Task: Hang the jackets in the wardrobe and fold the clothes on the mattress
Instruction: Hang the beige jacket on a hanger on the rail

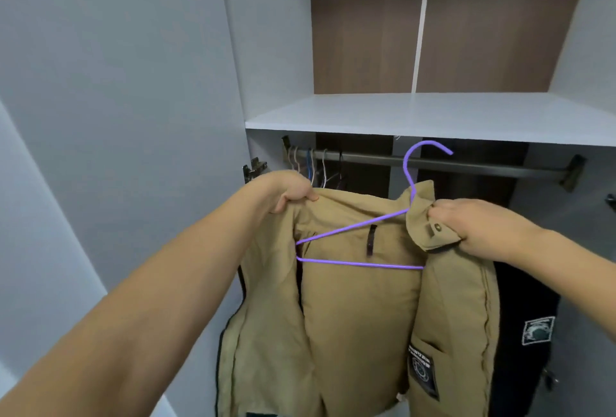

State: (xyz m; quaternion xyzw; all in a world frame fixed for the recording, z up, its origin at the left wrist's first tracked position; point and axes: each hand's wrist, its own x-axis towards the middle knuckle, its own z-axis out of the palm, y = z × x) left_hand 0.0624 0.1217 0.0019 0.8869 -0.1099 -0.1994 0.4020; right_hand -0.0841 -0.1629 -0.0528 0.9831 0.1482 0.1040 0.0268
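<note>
A padded tan jacket (360, 310) hangs open in front of me, lining facing me, with a purple wire hanger (353, 263) inside it. The hanger's hook (416, 156) rises in front of the dark wardrobe rail (483, 164) and is not hooked over it. My left hand (290, 189) grips the jacket's left shoulder edge. My right hand (480, 226) grips the collar flap with a snap button on the right. Both arms are stretched forward at rail height.
A white shelf (433, 113) sits just above the rail. Several empty wire hangers (316, 166) bunch at the rail's left end. A black jacket with a patch (533, 326) hangs behind at the right. The open wardrobe door (116, 83) stands at the left.
</note>
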